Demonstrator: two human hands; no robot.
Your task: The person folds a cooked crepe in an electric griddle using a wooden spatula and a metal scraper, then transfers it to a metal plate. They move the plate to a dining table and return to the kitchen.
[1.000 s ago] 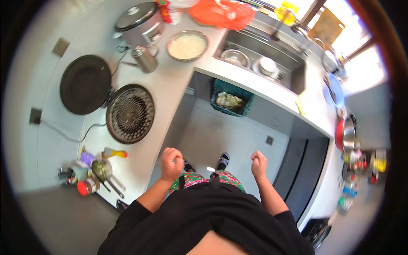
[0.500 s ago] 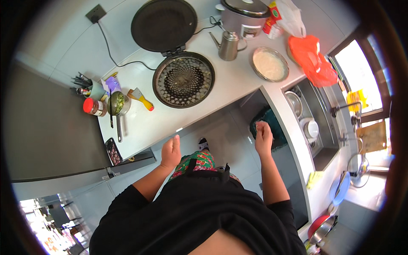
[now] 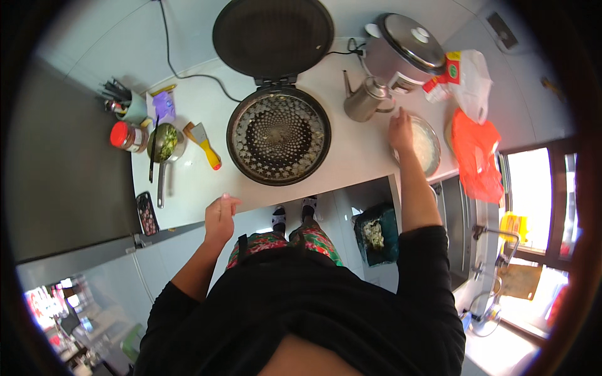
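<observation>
My right hand (image 3: 401, 133) reaches over the left rim of a round bowl of pale dough or batter (image 3: 424, 149). Its fingertips are close to the handle of a metal long-spouted pot (image 3: 367, 100), with a small gap visible between them. No object shows in its fingers, which are partly stretched out. Near the counter's front edge, my left hand (image 3: 221, 218) is empty, with its fingers loosely apart. An electric griddle (image 3: 278, 135) lies between the hands and farther back, its dark lid (image 3: 273, 37) raised. Oily, pale residue covers the griddle's patterned plate.
At left are a yellow-handled scraper (image 3: 205, 145), a small pan of chopped greens (image 3: 167, 143), a red-lidded jar (image 3: 128, 136) and a phone (image 3: 147, 213). A rice cooker (image 3: 401, 50) and red plastic bag (image 3: 478, 153) stand at right. Below is a bin (image 3: 376, 235).
My right hand has moved forward from in front of the counter to the bowl and pot. My left hand has shifted slightly left. The view has moved, and I stand nearer the counter.
</observation>
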